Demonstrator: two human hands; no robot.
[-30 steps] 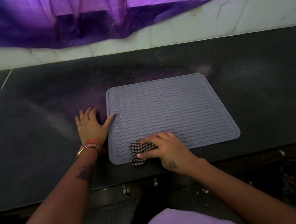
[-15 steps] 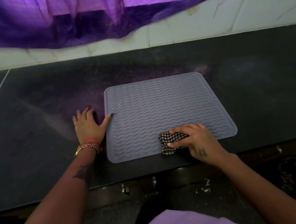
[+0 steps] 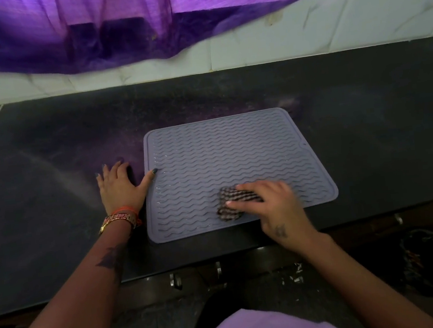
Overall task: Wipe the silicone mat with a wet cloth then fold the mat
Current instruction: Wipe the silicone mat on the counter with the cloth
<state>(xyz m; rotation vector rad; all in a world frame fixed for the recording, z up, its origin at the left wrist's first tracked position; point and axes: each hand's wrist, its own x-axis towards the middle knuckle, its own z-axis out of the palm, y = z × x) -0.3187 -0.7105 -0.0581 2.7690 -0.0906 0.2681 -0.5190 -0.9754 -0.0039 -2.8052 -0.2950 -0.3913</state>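
**Grey silicone mat under the cloth, near edge of the tabletop**

Grey and ribbed with wavy lines, the silicone mat (image 3: 237, 167) is lying flat and unfolded on the dark stone tabletop (image 3: 365, 123), its near edge sitting close to the tabletop's front lip. I am seeing my right hand (image 3: 277, 205) resting on the mat's near right part, pressing down a black-and-white checked cloth (image 3: 229, 202). The fingers (image 3: 254, 186) of that hand are lying together over the top of the cloth, with the thumb closing in along its near side, so the cloth is being pinched between them; the hand and cloth are looking blurred. My left hand (image 3: 119, 186) is lying palm down on the bare tabletop just beside the mat's left edge, its fingers spread slightly, and the thumb tip is touching the mat's raised left rim. A gold bracelet with an orange thread (image 3: 121, 218) is sitting on that wrist. Behind the tabletop, white tiles (image 3: 303, 36) are running along the wall, with a purple curtain (image 3: 117, 28) hanging over them.
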